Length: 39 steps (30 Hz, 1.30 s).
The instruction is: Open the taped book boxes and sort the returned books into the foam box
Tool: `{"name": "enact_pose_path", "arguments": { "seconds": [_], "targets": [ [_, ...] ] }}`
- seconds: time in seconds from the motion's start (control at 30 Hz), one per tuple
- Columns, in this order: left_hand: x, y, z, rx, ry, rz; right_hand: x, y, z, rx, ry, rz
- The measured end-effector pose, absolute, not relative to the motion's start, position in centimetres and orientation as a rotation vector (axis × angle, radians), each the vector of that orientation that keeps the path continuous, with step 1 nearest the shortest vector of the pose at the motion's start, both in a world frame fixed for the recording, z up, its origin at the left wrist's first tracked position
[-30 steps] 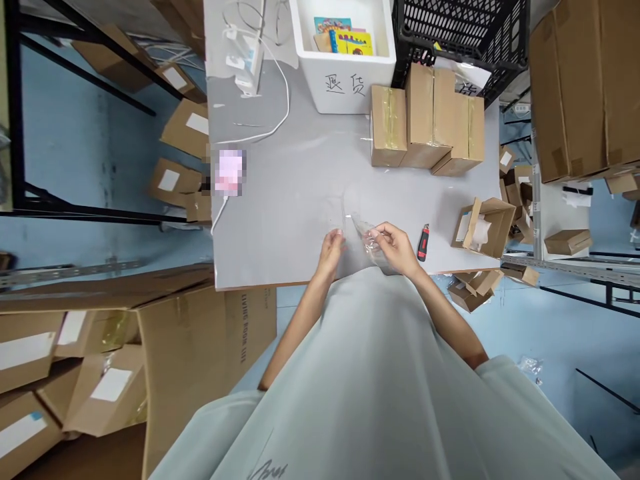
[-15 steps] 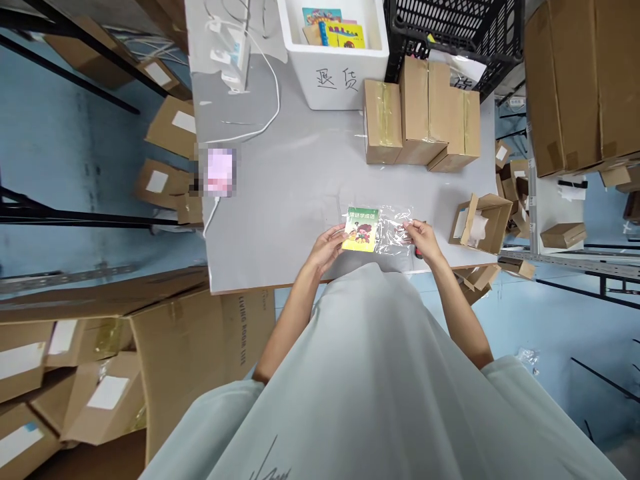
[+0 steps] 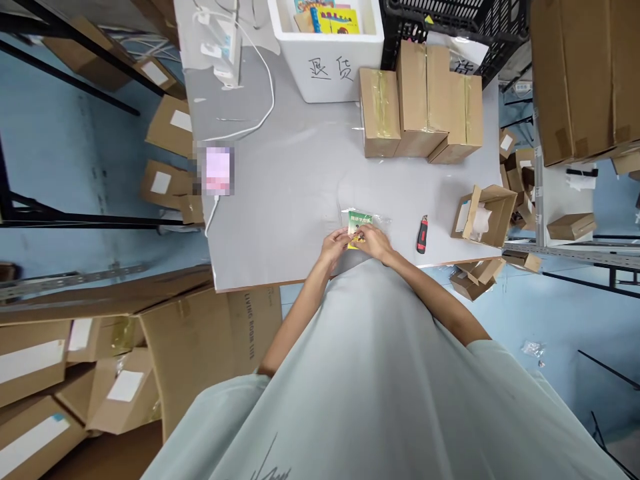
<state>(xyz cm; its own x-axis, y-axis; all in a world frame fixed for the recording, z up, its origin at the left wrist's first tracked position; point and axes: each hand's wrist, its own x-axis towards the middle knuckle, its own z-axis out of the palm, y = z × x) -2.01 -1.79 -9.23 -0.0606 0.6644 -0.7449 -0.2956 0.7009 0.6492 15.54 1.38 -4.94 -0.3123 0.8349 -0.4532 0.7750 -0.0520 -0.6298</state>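
A small green and yellow booklet [image 3: 356, 220] in a clear plastic bag [image 3: 381, 219] is held low over the front of the table. My left hand [image 3: 336, 244] grips its left edge. Across the booklet's face lies my right hand [image 3: 373, 241], its fingers bent onto the cover and film, hiding much of the picture. The clear film sticks out past the booklet on the right. To the right, a red and black utility knife [image 3: 422, 237] rests on the grey table [image 3: 280, 220], apart from both hands.
A white bin [image 3: 330, 73] with books stands at the back beside a black crate [image 3: 455, 20]. Three closed cartons [image 3: 381, 113] sit before the crate. An open small box [image 3: 493, 213] is at the right edge. A power strip [image 3: 227, 57] and a glowing, blurred device [image 3: 218, 171] lie left.
My right hand has moved left from the bag's free end onto the booklet. The bag's loose part is no longer stretched out, and the utility knife is now uncovered.
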Motion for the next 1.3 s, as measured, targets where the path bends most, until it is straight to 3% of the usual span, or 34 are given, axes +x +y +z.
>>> {"name": "enact_pose_path", "arguments": {
  "seconds": [0.43,0.8,1.3],
  "targets": [
    [-1.4,-3.7,-8.4,0.363,1.183,0.894,15.9,0.5,-2.9,-1.572,-2.686,0.966],
    [-0.9,-3.5,-8.5,0.382,1.280,0.906,17.3,-0.1,-3.1,-1.727,-2.495,0.852],
    [0.0,-1.7,-7.8,0.519,1.438,0.664,19.3,-1.8,-3.3,-1.570,-2.458,1.105]
  ]
}}
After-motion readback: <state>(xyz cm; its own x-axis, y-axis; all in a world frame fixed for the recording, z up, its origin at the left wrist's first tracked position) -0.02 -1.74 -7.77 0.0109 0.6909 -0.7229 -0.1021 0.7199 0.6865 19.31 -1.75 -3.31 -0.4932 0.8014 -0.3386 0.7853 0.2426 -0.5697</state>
